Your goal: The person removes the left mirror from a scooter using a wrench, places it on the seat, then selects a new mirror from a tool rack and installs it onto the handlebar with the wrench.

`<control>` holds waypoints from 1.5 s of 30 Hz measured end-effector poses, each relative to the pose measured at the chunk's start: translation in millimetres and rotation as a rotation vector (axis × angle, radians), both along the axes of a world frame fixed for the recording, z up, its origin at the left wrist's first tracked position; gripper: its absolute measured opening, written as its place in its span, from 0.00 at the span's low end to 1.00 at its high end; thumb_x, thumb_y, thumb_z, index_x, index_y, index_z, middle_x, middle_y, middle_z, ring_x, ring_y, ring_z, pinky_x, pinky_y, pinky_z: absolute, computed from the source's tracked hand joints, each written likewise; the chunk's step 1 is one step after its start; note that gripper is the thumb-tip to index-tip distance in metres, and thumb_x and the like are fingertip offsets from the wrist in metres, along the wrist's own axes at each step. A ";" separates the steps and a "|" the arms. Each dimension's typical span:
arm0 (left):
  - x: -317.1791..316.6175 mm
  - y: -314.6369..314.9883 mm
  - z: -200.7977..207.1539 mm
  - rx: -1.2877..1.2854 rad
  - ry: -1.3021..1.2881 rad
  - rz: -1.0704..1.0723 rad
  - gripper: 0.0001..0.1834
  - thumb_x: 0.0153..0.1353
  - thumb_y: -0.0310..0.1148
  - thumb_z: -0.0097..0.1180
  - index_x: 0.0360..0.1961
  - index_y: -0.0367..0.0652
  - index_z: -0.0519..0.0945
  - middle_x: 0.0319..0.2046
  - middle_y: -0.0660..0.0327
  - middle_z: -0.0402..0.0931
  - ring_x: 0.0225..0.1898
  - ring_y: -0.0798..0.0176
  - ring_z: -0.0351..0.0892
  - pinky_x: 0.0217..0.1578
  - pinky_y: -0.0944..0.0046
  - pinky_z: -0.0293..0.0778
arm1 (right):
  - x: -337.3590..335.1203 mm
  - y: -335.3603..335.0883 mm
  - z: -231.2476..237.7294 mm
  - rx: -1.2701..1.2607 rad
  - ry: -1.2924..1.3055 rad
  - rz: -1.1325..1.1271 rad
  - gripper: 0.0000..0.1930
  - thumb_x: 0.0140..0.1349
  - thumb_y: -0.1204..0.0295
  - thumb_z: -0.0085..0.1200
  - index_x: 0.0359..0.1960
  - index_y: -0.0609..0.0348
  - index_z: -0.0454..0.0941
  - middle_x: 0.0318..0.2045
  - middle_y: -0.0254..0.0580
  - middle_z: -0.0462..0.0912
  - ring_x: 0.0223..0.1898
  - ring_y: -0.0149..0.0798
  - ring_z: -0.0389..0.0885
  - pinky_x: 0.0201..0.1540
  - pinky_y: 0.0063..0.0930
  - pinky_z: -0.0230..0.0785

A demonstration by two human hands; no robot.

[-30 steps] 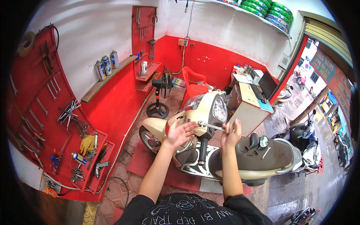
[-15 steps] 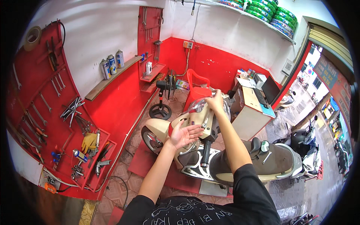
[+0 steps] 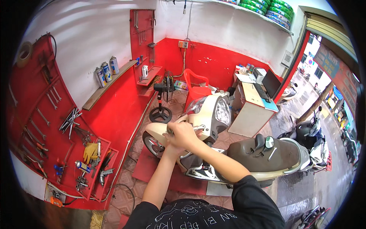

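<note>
My right hand (image 3: pixel 183 134) is closed, its back toward me, lying across my left hand (image 3: pixel 172 145) over the front of a cream scooter (image 3: pixel 158 129). Whatever lies inside the right fingers is hidden. Most of the left fingers are covered by the right hand. Just beyond them a small silver metal part (image 3: pixel 199 127) with a round end shows on the scooter's handlebar area. A cream housing with a clear headlight (image 3: pixel 222 111) sits behind, its lens facing right. On the brown seat (image 3: pixel 282 154) lie a black-backed mirror (image 3: pixel 269 142) and a wrench (image 3: pixel 272 153).
At left, a red tool board (image 3: pixel 30 103) carries wrenches, with a glove (image 3: pixel 90 152) and a spray can (image 3: pixel 82 166) on its tray. A black fan (image 3: pixel 164 89), a red chair (image 3: pixel 196 86) and a desk (image 3: pixel 248 114) stand beyond the scooter. Another motorbike (image 3: pixel 316 149) is parked at right.
My right hand has left the top of the cream housing and come down left onto my left hand, which was open palm up. The headlight, hidden before, now shows.
</note>
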State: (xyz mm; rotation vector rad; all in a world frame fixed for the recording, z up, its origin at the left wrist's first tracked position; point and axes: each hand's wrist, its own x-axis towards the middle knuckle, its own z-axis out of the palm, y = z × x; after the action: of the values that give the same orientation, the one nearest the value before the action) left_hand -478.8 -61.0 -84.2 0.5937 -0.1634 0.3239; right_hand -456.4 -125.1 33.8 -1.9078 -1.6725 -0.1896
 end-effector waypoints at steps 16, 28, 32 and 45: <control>-7.8 16.4 30.8 -0.135 0.228 -0.289 0.45 0.69 0.62 0.24 0.64 0.26 0.64 0.58 0.40 0.72 0.56 0.47 0.76 0.57 0.54 0.72 | 168.5 -72.8 -19.5 1.069 1.593 -0.215 0.10 0.67 0.67 0.55 0.33 0.57 0.68 0.18 0.28 0.62 0.18 0.28 0.66 0.25 0.27 0.66; -2.1 11.7 38.0 -0.089 0.194 -0.347 0.48 0.64 0.68 0.33 0.65 0.30 0.62 0.60 0.38 0.68 0.61 0.46 0.72 0.62 0.52 0.66 | 131.3 72.7 1.5 -0.117 0.353 -0.131 0.41 0.37 0.59 0.75 0.50 0.73 0.70 0.43 0.60 0.82 0.45 0.48 0.84 0.45 0.35 0.77; -1.2 3.7 34.8 0.004 0.145 -0.133 0.48 0.66 0.66 0.32 0.66 0.27 0.60 0.61 0.36 0.66 0.62 0.41 0.69 0.63 0.49 0.65 | 37.2 42.3 3.0 -0.113 0.048 -0.026 0.22 0.43 0.60 0.68 0.38 0.60 0.81 0.35 0.54 0.84 0.39 0.55 0.83 0.44 0.44 0.75; 4.2 18.8 33.4 -0.202 0.180 -0.411 0.48 0.67 0.65 0.25 0.66 0.27 0.59 0.61 0.32 0.65 0.61 0.39 0.70 0.56 0.48 0.75 | 61.9 -110.4 -51.1 1.021 0.982 0.224 0.14 0.59 0.75 0.55 0.18 0.53 0.65 0.15 0.28 0.62 0.20 0.33 0.66 0.39 0.38 0.69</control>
State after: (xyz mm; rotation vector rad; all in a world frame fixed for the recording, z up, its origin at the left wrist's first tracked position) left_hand -474.6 -42.2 -50.9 0.3748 -0.0750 -0.1112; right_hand -394.5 -235.5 -17.3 -0.7805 -0.8045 0.0108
